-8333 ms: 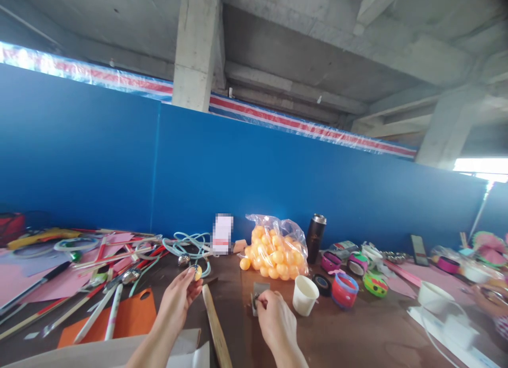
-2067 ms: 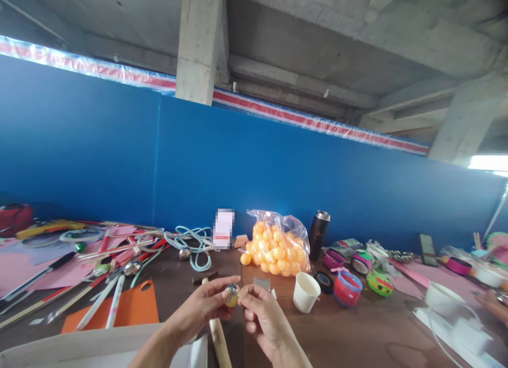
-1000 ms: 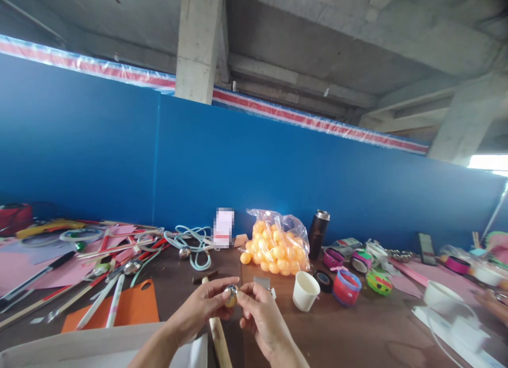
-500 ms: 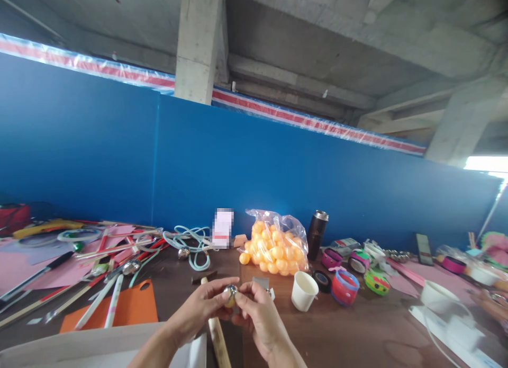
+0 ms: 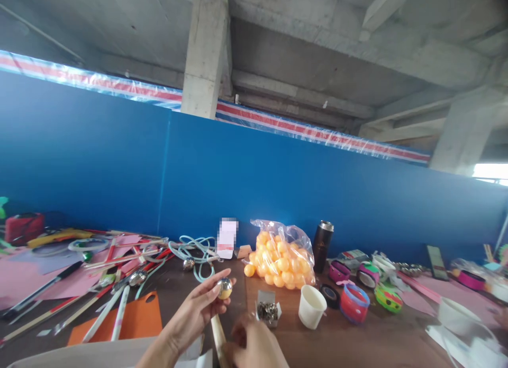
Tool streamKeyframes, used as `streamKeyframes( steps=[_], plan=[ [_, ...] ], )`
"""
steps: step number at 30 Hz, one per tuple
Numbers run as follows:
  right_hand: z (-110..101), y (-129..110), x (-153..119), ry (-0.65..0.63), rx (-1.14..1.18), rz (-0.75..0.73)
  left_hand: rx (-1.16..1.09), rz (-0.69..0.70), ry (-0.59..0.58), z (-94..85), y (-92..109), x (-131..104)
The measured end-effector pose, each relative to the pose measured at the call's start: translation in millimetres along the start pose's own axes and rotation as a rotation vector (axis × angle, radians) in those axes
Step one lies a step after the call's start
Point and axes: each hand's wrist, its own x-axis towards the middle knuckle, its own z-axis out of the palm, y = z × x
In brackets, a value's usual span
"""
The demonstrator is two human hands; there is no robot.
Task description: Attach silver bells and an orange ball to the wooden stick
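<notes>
My left hand [image 5: 204, 302] is closed around a shiny metal ball [image 5: 225, 288], silver with a yellowish lower side, raised above the table between thumb and fingers. My right hand [image 5: 256, 344] is smeared by motion, low in the view. It is close to a pale wooden handle [image 5: 218, 333]; whether its fingers touch the handle cannot be made out. Just beyond the right hand stands a small open box [image 5: 266, 296] with several small dark metal pieces [image 5: 268, 311] in it. A white paper cup [image 5: 311, 306] stands to the right of the box.
Behind lie a clear bag of orange balls [image 5: 281, 259] and a black flask [image 5: 323, 240]. Rolls of tape [image 5: 329, 295] and a red-and-blue round container [image 5: 354, 303] sit right. Sticks, pink paper and an orange sheet [image 5: 135, 320] crowd the left; a white box edge [image 5: 99, 352] is nearest.
My right hand has let go of the ball and moved down toward the handle, uncovering the small box. My left hand still has the ball, slightly higher. The view has tilted up slightly.
</notes>
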Motion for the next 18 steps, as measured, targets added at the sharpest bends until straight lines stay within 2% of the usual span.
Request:
streamKeyframes(
  steps=[3, 8, 18],
  plan=[
    [3.9, -4.1, -3.1, -0.116, -0.173, 0.056, -0.043, 0.011, -0.021, -0.8, 0.9, -0.5],
    [3.7, -6.1, -1.3, -0.202, -0.246, 0.064, -0.066, 0.014, -0.052, 0.9, 1.1, -2.1],
    [4.9, -5.6, 0.4, -0.204, -0.246, 0.078, -0.039, -0.014, -0.022, 8.7, 4.4, -4.2]
  ],
)
